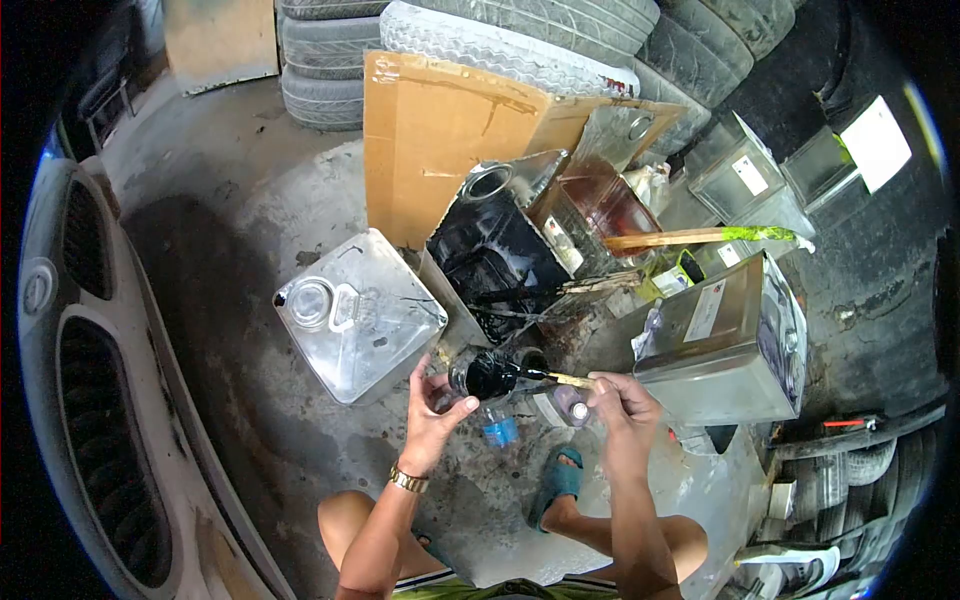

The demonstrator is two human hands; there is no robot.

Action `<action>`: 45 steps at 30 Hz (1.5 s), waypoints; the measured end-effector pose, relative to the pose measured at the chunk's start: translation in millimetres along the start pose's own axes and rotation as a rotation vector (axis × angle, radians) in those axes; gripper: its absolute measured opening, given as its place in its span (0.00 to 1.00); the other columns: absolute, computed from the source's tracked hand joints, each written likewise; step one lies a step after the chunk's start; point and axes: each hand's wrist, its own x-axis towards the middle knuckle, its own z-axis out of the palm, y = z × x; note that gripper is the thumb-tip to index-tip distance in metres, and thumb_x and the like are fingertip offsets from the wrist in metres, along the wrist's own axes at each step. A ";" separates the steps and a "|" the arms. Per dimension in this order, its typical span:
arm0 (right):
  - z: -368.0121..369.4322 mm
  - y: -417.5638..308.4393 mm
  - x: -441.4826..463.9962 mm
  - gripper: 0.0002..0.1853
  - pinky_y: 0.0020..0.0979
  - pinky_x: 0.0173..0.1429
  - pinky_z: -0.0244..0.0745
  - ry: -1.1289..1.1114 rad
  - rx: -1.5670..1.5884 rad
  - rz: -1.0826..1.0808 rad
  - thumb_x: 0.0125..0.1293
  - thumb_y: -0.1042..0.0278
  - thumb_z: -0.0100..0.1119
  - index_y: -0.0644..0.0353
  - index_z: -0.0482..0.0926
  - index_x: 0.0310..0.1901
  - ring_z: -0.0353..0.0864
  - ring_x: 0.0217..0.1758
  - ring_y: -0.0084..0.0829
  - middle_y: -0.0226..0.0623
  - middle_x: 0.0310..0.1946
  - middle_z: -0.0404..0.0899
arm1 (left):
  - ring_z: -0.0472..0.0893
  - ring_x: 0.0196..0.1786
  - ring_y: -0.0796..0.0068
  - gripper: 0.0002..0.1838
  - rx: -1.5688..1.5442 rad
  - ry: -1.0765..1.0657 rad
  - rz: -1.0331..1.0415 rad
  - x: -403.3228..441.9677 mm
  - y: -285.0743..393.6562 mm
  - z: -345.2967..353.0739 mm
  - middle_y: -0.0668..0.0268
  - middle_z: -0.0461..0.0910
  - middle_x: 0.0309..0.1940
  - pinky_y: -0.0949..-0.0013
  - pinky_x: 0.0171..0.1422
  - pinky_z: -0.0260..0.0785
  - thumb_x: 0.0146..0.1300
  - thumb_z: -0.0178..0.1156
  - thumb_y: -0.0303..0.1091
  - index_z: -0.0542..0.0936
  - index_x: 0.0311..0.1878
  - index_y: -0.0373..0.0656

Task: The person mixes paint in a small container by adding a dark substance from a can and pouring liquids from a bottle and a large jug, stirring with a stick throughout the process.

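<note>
My left hand (pixel 436 412) is wrapped round the side of a small clear container (pixel 486 374) with black liquid in it. Between the fingers of my right hand (pixel 622 402) is the pale handle of a brush (pixel 570 380), whose dark end lies over the container's mouth. Just beyond stands an open square metal can (pixel 495 260), coated black inside, with dark sticks across it. To its left is a closed silver can (pixel 375 340) with a round cap. A small bottle (pixel 571 407) and a blue-labelled bottle (pixel 500 428) are below the container.
A cardboard sheet (pixel 430 140) leans behind the cans, before stacked tyres (pixel 325 75). At right is a large metal can (pixel 700 350); a wooden stick (pixel 680 238) with a green end lies above it. A car bumper (pixel 190 400) fills the left side.
</note>
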 end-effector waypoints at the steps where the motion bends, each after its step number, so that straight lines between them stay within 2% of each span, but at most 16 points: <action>1: -1.8 -2.1 -0.3 0.07 0.17 0.34 0.63 -0.011 0.004 0.000 0.67 0.72 0.61 0.64 0.83 0.42 0.71 0.28 0.13 0.27 0.27 0.80 | 0.75 0.51 0.74 0.56 0.004 -0.005 -0.001 -0.2 -0.1 -0.5 0.62 0.72 0.51 0.68 0.56 0.74 0.50 0.76 0.29 0.48 0.75 0.41; 2: -3.0 -4.2 -0.6 0.06 0.18 0.39 0.68 -0.024 0.007 0.001 0.67 0.73 0.61 0.64 0.84 0.42 0.76 0.32 0.15 0.29 0.29 0.82 | 0.75 0.51 0.74 0.56 0.003 -0.004 0.001 -0.5 -0.1 -0.9 0.62 0.72 0.51 0.68 0.56 0.74 0.50 0.76 0.29 0.48 0.75 0.41; 14: -0.9 -15.6 2.1 0.06 0.17 0.37 0.67 -0.045 -0.004 -0.086 0.68 0.73 0.61 0.65 0.83 0.42 0.75 0.32 0.14 0.29 0.28 0.81 | 0.74 0.53 0.71 0.55 0.046 -0.014 0.025 1.0 -1.9 -5.1 0.61 0.72 0.51 0.67 0.60 0.71 0.50 0.77 0.32 0.50 0.75 0.39; 21: -0.3 -17.4 1.2 0.06 0.18 0.38 0.67 -0.048 0.000 -0.110 0.68 0.73 0.61 0.64 0.83 0.42 0.75 0.32 0.15 0.29 0.29 0.82 | 0.70 0.56 0.70 0.54 0.042 -0.015 -0.030 1.3 -1.8 -5.6 0.60 0.69 0.54 0.66 0.60 0.71 0.51 0.77 0.31 0.51 0.75 0.42; 24: 3.8 -17.6 -3.6 0.06 0.18 0.38 0.67 -0.031 -0.042 -0.141 0.67 0.73 0.62 0.64 0.84 0.43 0.75 0.33 0.14 0.28 0.30 0.82 | 0.70 0.56 0.71 0.53 0.030 -0.024 -0.039 0.8 -1.8 -3.9 0.61 0.68 0.53 0.66 0.60 0.70 0.51 0.76 0.34 0.53 0.75 0.44; 26: 4.3 -7.8 -8.0 0.07 0.22 0.38 0.70 -0.086 -0.246 -0.180 0.64 0.75 0.64 0.63 0.83 0.44 0.78 0.33 0.19 0.31 0.33 0.83 | 0.70 0.55 0.71 0.52 0.007 -0.031 -0.041 0.8 -1.1 -2.5 0.63 0.67 0.52 0.67 0.60 0.68 0.51 0.76 0.36 0.54 0.75 0.46; 27: 8.0 -2.5 -7.9 0.07 0.22 0.38 0.70 -0.083 -0.245 -0.173 0.64 0.75 0.64 0.63 0.83 0.44 0.78 0.33 0.19 0.31 0.33 0.83 | 0.70 0.54 0.72 0.52 0.023 -0.026 -0.057 0.8 -0.6 -2.0 0.63 0.68 0.51 0.67 0.60 0.68 0.51 0.76 0.35 0.54 0.75 0.46; 29: 16.7 11.1 -7.4 0.08 0.24 0.36 0.71 -0.238 -0.411 -0.431 0.61 0.77 0.66 0.63 0.84 0.43 0.77 0.31 0.22 0.33 0.32 0.81 | 0.71 0.54 0.72 0.51 0.047 -0.022 -0.081 0.1 -1.6 -0.5 0.63 0.68 0.51 0.67 0.60 0.68 0.52 0.76 0.34 0.54 0.75 0.47; 32: 23.3 28.1 -8.6 0.15 0.33 0.38 0.74 -0.412 -0.578 -0.554 0.55 0.78 0.69 0.60 0.84 0.46 0.78 0.33 0.33 0.37 0.33 0.80 | 0.70 0.55 0.71 0.52 -0.008 -0.024 -0.065 -2.2 -5.7 4.8 0.61 0.68 0.55 0.67 0.61 0.69 0.51 0.76 0.31 0.53 0.75 0.45; 33: 23.4 32.3 -8.1 0.15 0.33 0.38 0.74 -0.414 -0.561 -0.545 0.55 0.78 0.69 0.60 0.84 0.46 0.78 0.33 0.33 0.37 0.33 0.80 | 0.70 0.55 0.71 0.52 -0.008 -0.029 -0.050 -3.9 -6.6 6.1 0.61 0.69 0.55 0.67 0.61 0.70 0.51 0.76 0.30 0.53 0.75 0.45; 35: 24.5 39.1 -11.4 0.18 0.34 0.38 0.74 -0.521 -0.621 -0.589 0.56 0.75 0.69 0.59 0.83 0.50 0.76 0.33 0.35 0.36 0.34 0.78 | 0.71 0.55 0.71 0.52 0.022 -0.011 -0.048 -10.9 -5.3 9.4 0.61 0.69 0.55 0.67 0.61 0.70 0.52 0.75 0.29 0.53 0.76 0.45; 36: 21.3 36.5 -14.2 0.23 0.36 0.42 0.74 -0.574 -0.667 -0.619 0.59 0.66 0.68 0.58 0.79 0.57 0.75 0.36 0.35 0.35 0.34 0.70 | 0.71 0.57 0.70 0.52 -0.031 0.000 -0.049 -16.6 -1.7 13.2 0.61 0.70 0.55 0.66 0.62 0.69 0.52 0.75 0.29 0.52 0.76 0.45; 38: 6.6 5.5 -19.6 0.24 0.35 0.42 0.74 -0.601 -0.613 -0.550 0.59 0.64 0.69 0.58 0.78 0.58 0.75 0.35 0.34 0.35 0.33 0.70 | 0.71 0.61 0.68 0.53 -0.072 0.025 -0.066 -25.5 9.4 22.4 0.61 0.70 0.56 0.64 0.64 0.68 0.51 0.74 0.26 0.51 0.76 0.46; 41: -45.1 -62.6 -17.9 0.26 0.33 0.39 0.74 -0.657 -0.578 -0.428 0.58 0.61 0.70 0.58 0.78 0.58 0.75 0.31 0.32 0.32 0.29 0.70 | 0.71 0.61 0.68 0.54 -0.142 0.042 -0.046 -36.9 31.5 49.2 0.63 0.71 0.58 0.65 0.65 0.67 0.50 0.74 0.25 0.50 0.77 0.46; 43: -92.7 -96.2 -16.1 0.27 0.32 0.43 0.75 -0.836 -0.614 -0.312 0.54 0.70 0.72 0.62 0.79 0.57 0.77 0.37 0.33 0.35 0.36 0.77 | 0.72 0.62 0.69 0.55 -0.122 0.006 -0.050 -44.5 40.9 60.4 0.66 0.71 0.59 0.66 0.65 0.68 0.50 0.75 0.25 0.50 0.77 0.47; 45: -148.9 -115.3 -7.1 0.24 0.31 0.43 0.76 -0.858 -0.687 -0.364 0.55 0.75 0.70 0.60 0.80 0.56 0.80 0.39 0.34 0.35 0.36 0.78 | 0.71 0.64 0.70 0.56 -0.155 -0.023 -0.049 -51.6 62.2 84.4 0.67 0.71 0.61 0.66 0.64 0.68 0.49 0.75 0.25 0.50 0.77 0.49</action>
